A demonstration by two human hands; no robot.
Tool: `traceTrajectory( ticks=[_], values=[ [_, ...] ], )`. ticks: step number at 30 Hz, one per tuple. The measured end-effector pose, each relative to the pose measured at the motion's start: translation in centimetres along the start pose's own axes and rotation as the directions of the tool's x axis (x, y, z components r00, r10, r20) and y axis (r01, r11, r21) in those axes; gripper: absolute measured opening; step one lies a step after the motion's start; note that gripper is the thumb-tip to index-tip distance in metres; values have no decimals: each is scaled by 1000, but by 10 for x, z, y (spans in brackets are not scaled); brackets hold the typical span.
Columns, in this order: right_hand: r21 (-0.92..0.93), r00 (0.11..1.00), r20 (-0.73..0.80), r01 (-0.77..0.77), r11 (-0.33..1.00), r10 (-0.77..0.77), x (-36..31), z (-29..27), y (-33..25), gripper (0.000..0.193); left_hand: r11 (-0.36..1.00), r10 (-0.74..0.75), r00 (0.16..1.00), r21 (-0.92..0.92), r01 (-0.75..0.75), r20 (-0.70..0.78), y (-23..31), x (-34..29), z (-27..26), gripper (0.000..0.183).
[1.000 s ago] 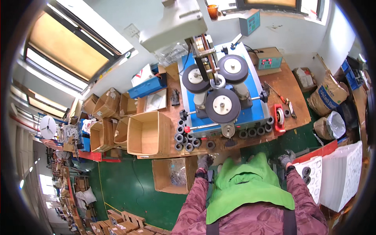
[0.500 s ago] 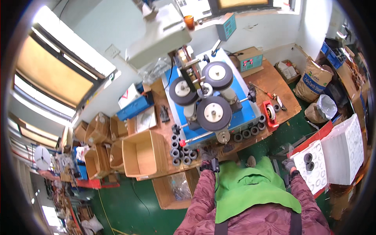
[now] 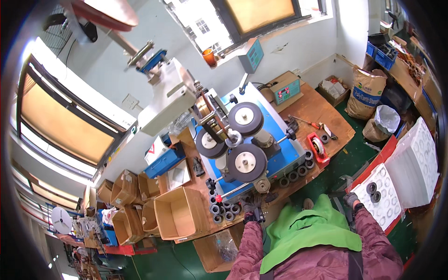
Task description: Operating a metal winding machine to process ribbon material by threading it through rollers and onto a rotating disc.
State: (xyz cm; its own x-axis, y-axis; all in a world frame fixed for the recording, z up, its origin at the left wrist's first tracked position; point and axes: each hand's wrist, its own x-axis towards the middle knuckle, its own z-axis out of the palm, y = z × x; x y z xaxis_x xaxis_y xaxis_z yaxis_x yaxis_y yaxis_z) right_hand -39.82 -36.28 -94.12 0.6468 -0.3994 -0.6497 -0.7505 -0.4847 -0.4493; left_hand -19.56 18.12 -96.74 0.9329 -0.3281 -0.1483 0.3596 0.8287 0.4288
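My left hand (image 3: pixel 250 205), in a dark grey glove, is at the front edge of the wooden bench, beside a cluster of dark rings (image 3: pixel 228 216). Its fingers are too small and dark to read. My right hand (image 3: pixel 350 199), also gloved, is at the near left edge of a white tray (image 3: pixel 390 201) with round recesses. Two dark rings (image 3: pixel 373 192) lie on that tray; whether the hand touches it is unclear. Ahead stands a machine with a blue top and three black wheels (image 3: pixel 245 162). A ring (image 3: pixel 234 138) sits between the wheels.
Several rings (image 3: pixel 293 176) line the machine's front right, near a red tape dispenser (image 3: pixel 318 148). A screwdriver (image 3: pixel 308 122) lies behind. Open cardboard boxes (image 3: pixel 179 212) stand left. A control box (image 3: pixel 285 91) sits at the back. Stacked white trays (image 3: pixel 413 168) rise on the right.
The whole view has shifted and tilted, showing more of the machine's upper arm and the window. Both hands stay near the same places, the left by the bench edge, the right by the tray.
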Motion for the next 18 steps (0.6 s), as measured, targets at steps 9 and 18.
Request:
traceTrajectory(
  ticks=[9, 18],
  values=[
    [-161, 966, 52, 260, 952, -255, -11, -16, -73, 23, 940, 77, 912, 333, 68, -403, 12, -16, 22, 62],
    [-352, 988, 27, 150, 924, -150, 5, -23, -46, 28, 997, 82, 871, 28, -78, -484, 11, -15, 52, 58]
  ],
)
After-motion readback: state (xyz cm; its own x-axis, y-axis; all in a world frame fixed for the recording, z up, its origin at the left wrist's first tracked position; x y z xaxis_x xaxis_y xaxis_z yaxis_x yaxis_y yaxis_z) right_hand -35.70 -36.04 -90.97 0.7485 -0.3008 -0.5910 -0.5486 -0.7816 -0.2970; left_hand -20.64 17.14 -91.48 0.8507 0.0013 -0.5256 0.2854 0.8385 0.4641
